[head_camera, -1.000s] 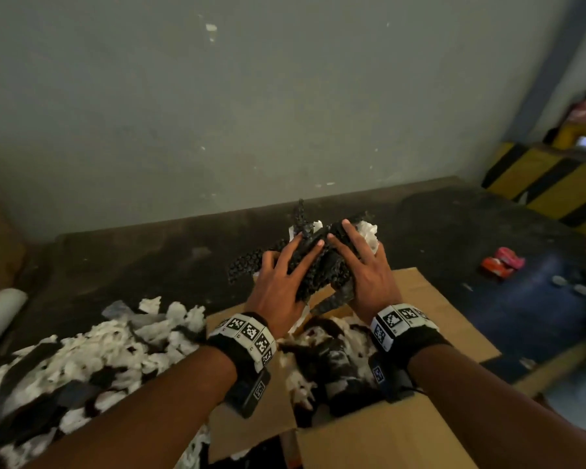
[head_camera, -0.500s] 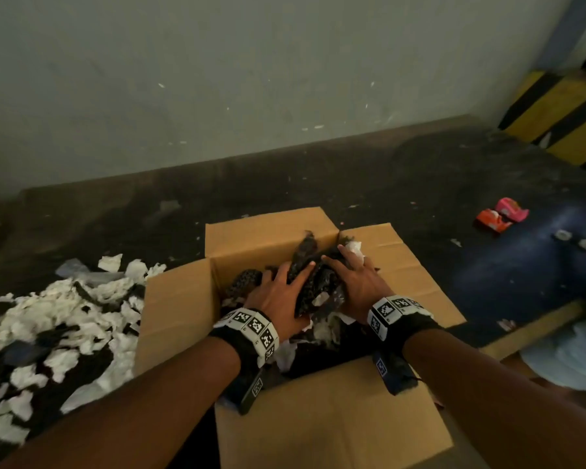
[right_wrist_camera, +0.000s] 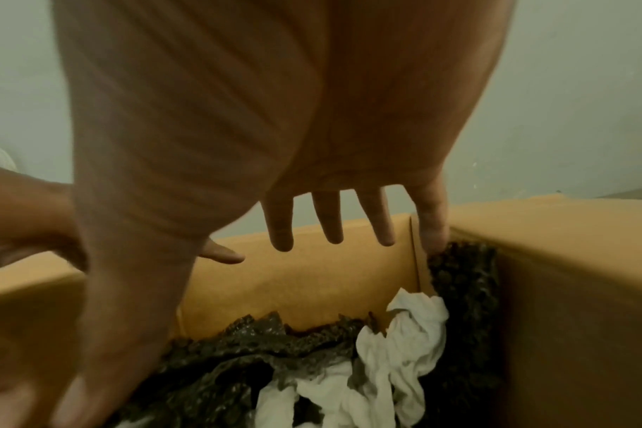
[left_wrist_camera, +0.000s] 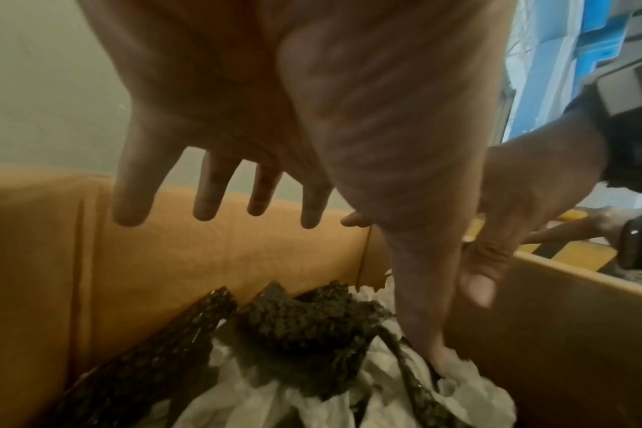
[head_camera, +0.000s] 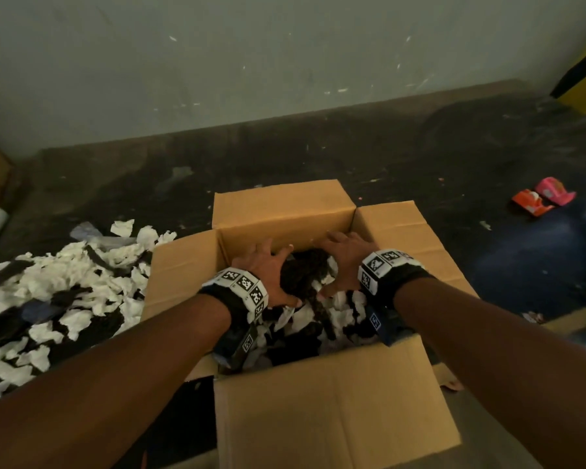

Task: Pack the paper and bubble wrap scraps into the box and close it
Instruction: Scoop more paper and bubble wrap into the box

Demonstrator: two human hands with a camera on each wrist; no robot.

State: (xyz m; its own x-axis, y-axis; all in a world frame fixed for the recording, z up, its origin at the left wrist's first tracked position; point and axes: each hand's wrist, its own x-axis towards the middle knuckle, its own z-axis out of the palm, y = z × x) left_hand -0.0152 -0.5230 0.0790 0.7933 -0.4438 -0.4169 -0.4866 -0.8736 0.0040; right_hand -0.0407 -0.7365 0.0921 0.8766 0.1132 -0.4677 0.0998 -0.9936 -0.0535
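Box (head_camera: 335, 414) open on floor; left hand (head_camera: 268, 270) and right hand (head_camera: 347, 257) inside, fingers spread wide above scraps (head_camera: 305, 316).

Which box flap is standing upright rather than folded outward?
The far flap, on the wall side of the box beyond both hands. It stands roughly upright, while the left flap, the right flap and the near one splay outward.

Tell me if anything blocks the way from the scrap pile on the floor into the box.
Nothing visible does. The scrap pile lies right beside the box, whose left flap is folded outward and top is open. Both the left hand and right hand are inside, open.
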